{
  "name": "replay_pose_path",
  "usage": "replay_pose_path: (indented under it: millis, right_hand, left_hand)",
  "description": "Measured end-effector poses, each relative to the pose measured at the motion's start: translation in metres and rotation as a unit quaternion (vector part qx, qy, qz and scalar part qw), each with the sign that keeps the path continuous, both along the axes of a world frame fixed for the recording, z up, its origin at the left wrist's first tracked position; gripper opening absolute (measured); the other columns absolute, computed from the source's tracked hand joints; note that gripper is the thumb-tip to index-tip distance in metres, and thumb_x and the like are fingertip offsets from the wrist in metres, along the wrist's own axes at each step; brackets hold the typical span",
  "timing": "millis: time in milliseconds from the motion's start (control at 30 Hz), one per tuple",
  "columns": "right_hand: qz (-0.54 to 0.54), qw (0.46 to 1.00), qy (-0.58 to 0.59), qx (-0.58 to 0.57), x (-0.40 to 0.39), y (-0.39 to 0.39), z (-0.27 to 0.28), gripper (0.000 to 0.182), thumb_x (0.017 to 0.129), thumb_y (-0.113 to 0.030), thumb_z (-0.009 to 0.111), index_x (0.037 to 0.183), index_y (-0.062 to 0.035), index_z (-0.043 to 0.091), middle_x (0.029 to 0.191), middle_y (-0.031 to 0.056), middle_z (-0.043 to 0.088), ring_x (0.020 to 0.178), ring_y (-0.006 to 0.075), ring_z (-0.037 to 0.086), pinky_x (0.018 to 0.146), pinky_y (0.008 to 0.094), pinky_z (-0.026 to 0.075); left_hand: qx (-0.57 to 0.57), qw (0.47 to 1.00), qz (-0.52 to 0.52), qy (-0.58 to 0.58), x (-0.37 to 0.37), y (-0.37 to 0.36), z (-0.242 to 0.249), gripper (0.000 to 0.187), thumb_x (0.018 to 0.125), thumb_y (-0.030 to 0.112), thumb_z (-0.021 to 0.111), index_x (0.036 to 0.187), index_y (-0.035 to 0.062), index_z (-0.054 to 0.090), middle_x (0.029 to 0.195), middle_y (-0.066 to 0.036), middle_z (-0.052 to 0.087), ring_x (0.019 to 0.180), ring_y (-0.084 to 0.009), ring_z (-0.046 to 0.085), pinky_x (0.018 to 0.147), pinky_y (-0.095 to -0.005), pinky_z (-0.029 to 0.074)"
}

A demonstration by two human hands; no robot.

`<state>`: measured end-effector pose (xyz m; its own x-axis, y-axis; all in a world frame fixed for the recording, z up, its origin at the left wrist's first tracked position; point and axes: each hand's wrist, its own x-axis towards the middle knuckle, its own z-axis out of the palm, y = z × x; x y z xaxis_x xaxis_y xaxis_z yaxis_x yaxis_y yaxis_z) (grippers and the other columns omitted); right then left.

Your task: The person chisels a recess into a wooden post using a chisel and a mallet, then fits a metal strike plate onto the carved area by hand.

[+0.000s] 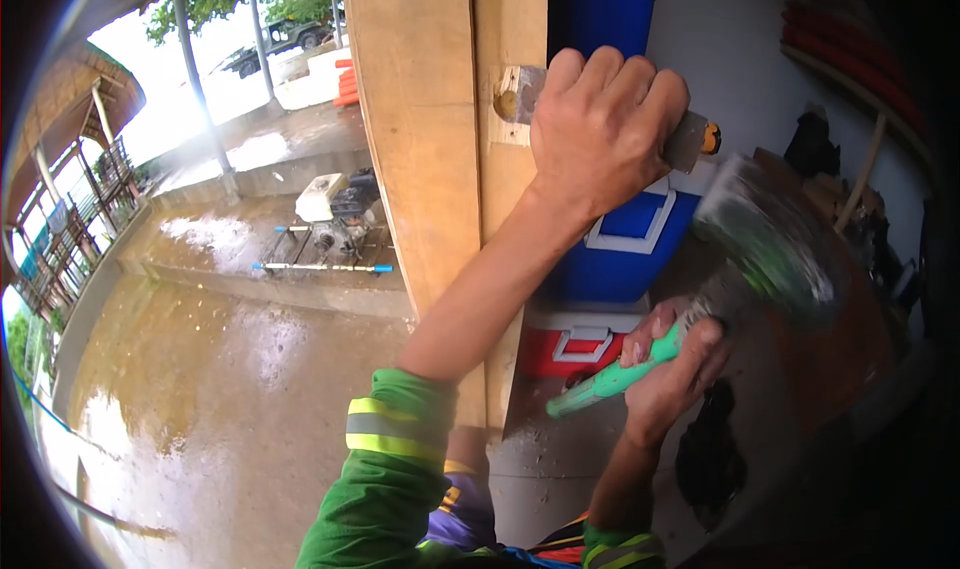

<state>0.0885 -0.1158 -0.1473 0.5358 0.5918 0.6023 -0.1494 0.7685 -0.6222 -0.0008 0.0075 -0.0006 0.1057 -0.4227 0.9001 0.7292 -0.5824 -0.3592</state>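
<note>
**Orange-ended tool gripped at the hollowed edge of a wooden panel**

A grey hand tool with an orange end [688, 145] lies across the pale rectangular patch [516, 129] cut into the edge of a tall, light-brown wooden panel [425, 119]. A round hollow [507, 104] shows in the patch beside the tool's flat grey blade; whether the blade's tip touches wood cannot be told. The left hand [605, 119] is clenched around the tool's middle, knuckles upward, with the orange end sticking out to the right.

Lower down, the right hand [680, 369] grasps a striking tool with a bright green handle [612, 385]. The head of this tool is smeared by blur, well apart from the orange end. Both arms wear green sleeves with yellow reflective bands [395, 429].

Behind the panel's right side, a blue cooler with a white handle [625, 249] sits above a red cooler with a white lid [575, 349]; another blue container [600, 14] shows above, near a grey wall [720, 49].

To the left, beyond a wet brown concrete floor [220, 389], a small engine with a white tank [340, 209] rests on a raised ledge. Farther out, a dark vehicle [275, 47] is parked under trees.
</note>
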Motion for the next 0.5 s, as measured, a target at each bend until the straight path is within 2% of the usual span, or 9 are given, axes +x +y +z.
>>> replay_pose_path:
  millis: [33,133,167,267,300,400,467,500]
  right_hand:
    - [0.022,0.999,0.01,0.034,-0.001,-0.004,0.007,0.047,0.104,-0.05,0.044,0.097,-0.0038,0.042,0.076,0.0091,0.048,0.048,0.0137,0.044,0.041,0.028,0.04]
    - [0.068,0.997,-0.015,-0.02,0.005,-0.001,0.005,0.051,0.104,-0.052,0.043,0.096,-0.0018,0.046,0.076,0.0083,0.047,0.047,0.0136,0.043,0.041,0.0282,0.039]
    - [0.038,0.999,-0.032,-0.022,0.005,-0.003,0.007,0.052,0.103,-0.053,0.043,0.095,-0.0017,0.046,0.076,0.008,0.047,0.047,0.0135,0.043,0.041,0.028,0.039]
    - [-0.011,0.999,-0.034,-0.002,0.011,-0.007,0.01,0.053,0.103,-0.054,0.044,0.093,-0.0021,0.046,0.075,0.0078,0.047,0.048,0.0134,0.043,0.041,0.0277,0.038]
    - [0.025,0.998,-0.025,0.05,0.015,-0.005,0.008,0.053,0.103,-0.054,0.045,0.093,-0.0022,0.046,0.074,0.0081,0.047,0.048,0.0137,0.043,0.041,0.0282,0.038]
    - [0.07,0.997,-0.022,-0.008,0.012,-0.001,0.005,0.056,0.102,-0.057,0.045,0.093,-0.0017,0.046,0.074,0.0076,0.047,0.049,0.0137,0.043,0.042,0.0287,0.039]
    - [0.061,0.998,-0.008,-0.003,0.015,-0.004,0.005,0.057,0.101,-0.056,0.047,0.094,0.0002,0.046,0.075,0.0084,0.048,0.049,0.0141,0.045,0.043,0.0288,0.04]
    - [0.058,0.998,-0.004,0.0,0.015,-0.005,0.006,0.058,0.101,-0.056,0.048,0.094,0.0012,0.046,0.075,0.0087,0.049,0.049,0.0143,0.045,0.043,0.0289,0.04]
  left_hand:
    - [0.007,1.0,0.0,-0.003,0.002,0.003,0.0,0.025,0.064,0.025,0.071,0.07,0.0137,0.049,0.068,-0.001,0.046,0.064,-0.0206,0.047,0.06,-0.0357,0.03]
    - [0.0,1.0,-0.005,0.0,-0.001,-0.001,0.002,0.021,0.062,0.017,0.069,0.068,0.0131,0.049,0.066,-0.001,0.045,0.065,-0.0204,0.046,0.059,-0.0356,0.03]
    - [-0.006,1.0,-0.008,0.004,-0.001,-0.003,0.001,0.02,0.061,0.014,0.068,0.066,0.0129,0.049,0.066,-0.002,0.044,0.065,-0.0203,0.045,0.059,-0.0356,0.03]
    - [-0.01,1.0,-0.014,-0.008,0.001,-0.004,0.002,0.021,0.06,0.013,0.068,0.067,0.0128,0.048,0.066,-0.001,0.044,0.065,-0.0203,0.045,0.06,-0.0355,0.03]
    - [-0.006,1.0,-0.015,-0.011,0.002,-0.003,0.002,0.02,0.061,0.012,0.067,0.066,0.0127,0.048,0.066,-0.001,0.044,0.065,-0.0204,0.045,0.06,-0.0356,0.03]
    - [-0.004,1.0,0.0,-0.019,0.001,0.001,0.002,0.02,0.061,0.01,0.066,0.066,0.0125,0.047,0.067,-0.001,0.045,0.065,-0.0205,0.045,0.06,-0.0356,0.03]
    - [-0.008,1.0,0.021,-0.021,0.005,0.001,0.002,0.02,0.062,0.009,0.065,0.066,0.0126,0.046,0.067,-0.002,0.045,0.065,-0.0207,0.045,0.06,-0.0357,0.03]
    - [-0.008,0.999,0.026,-0.025,0.004,0.002,0.001,0.021,0.062,0.014,0.068,0.068,0.0132,0.047,0.067,-0.001,0.045,0.066,-0.021,0.046,0.061,-0.0361,0.03]
